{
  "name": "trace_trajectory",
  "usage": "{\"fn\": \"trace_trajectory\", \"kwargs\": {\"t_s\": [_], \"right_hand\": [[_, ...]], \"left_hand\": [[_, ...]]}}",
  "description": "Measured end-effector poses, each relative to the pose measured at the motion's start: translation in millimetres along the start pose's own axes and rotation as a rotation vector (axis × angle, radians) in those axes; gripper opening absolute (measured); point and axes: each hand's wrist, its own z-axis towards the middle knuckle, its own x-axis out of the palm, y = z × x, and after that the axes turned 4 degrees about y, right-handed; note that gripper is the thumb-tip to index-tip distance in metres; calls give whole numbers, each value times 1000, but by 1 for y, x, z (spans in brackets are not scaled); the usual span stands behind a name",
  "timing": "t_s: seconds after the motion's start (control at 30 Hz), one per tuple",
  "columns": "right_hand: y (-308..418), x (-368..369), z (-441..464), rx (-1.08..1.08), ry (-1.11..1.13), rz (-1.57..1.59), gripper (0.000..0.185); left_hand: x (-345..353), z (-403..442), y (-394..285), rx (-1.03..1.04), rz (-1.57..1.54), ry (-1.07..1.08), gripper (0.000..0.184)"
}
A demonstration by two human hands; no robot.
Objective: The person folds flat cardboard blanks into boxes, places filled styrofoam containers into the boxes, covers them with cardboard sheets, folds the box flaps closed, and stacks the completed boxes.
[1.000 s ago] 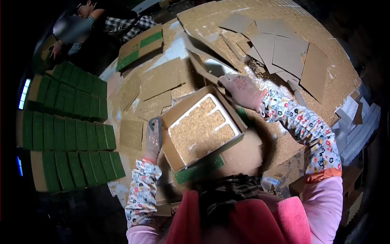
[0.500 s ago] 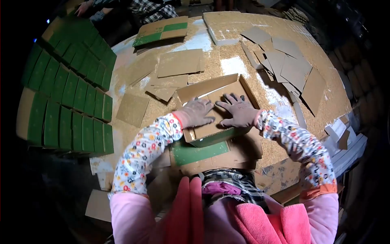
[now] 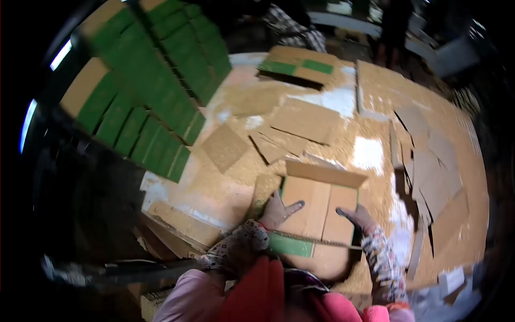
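A cardboard box (image 3: 307, 203) stands in front of me with its two side flaps folded inward, meeting near the middle. Its far flap rises along the back edge. My gloved left hand (image 3: 277, 212) grips the box's left side, thumb over the flap and fingers down the outer wall. On the opposite side, my right hand (image 3: 361, 217) holds the wall in the same way, its thumb on top and its other fingers largely hidden. Beneath the box's near edge lies a flat cardboard piece with a green panel (image 3: 291, 245).
Green boxes (image 3: 145, 121) are stacked high at the left. Flat cardboard sheets (image 3: 307, 119) lie beyond the box, with a loose pile (image 3: 437, 174) at the right. A brown-and-green flattened carton (image 3: 300, 64) rests at the back. A person's checked clothing (image 3: 295, 29) shows beyond the table.
My hands have come out of the box's inside and moved to its two sides. The side flaps are now folded in. The view has turned left.
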Motion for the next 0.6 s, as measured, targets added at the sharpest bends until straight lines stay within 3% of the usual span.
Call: {"fn": "trace_trajectory", "kwargs": {"t_s": [0.03, 0.07, 0.1, 0.13, 0.17, 0.23, 0.3, 0.33, 0.37, 0.4, 0.5, 0.53, 0.6], "right_hand": [[3, 5, -1, -72, -45, 38, 56], [16, 10, -16, -98, -39, 308, 54], [6, 14, -19, -205, -37, 341, 55], [37, 19, -35, -240, -59, 441, 56], [66, 30, -58, -254, -84, 551, 57], [95, 47, -65, -279, -83, 711, 53], [101, 60, -46, -296, 6, 831, 46], [112, 61, -26, -389, -62, 569, 46], [136, 73, -20, -491, -110, 570, 45], [160, 85, -13, -593, -158, 568, 44], [292, 96, 33, -704, -46, 953, 46], [348, 105, 41, -774, 1, 1043, 47], [482, 145, 39, -1017, -58, 995, 56]], "left_hand": [[-16, 4, -12, -88, -9, 79, 81], [-31, -12, -31, -74, -70, 114, 75], [-17, 5, 21, 25, 43, 23, 73], [-35, -2, 5, 37, -224, 174, 76], [-57, -12, -20, -28, -2, 198, 77], [-61, 12, 42, -76, -638, 308, 66], [-123, -11, 24, -250, -1088, 173, 56], [-168, -35, 8, -63, -1050, 48, 50], [-219, -53, 1, 107, -1005, -75, 44], [-265, -55, 22, 296, -376, -474, 43], [-441, -89, -29, 859, 75, -1064, 49], [-507, -91, -39, 894, 299, -1283, 50], [-627, -87, -59, 837, 341, -1585, 57]]}}
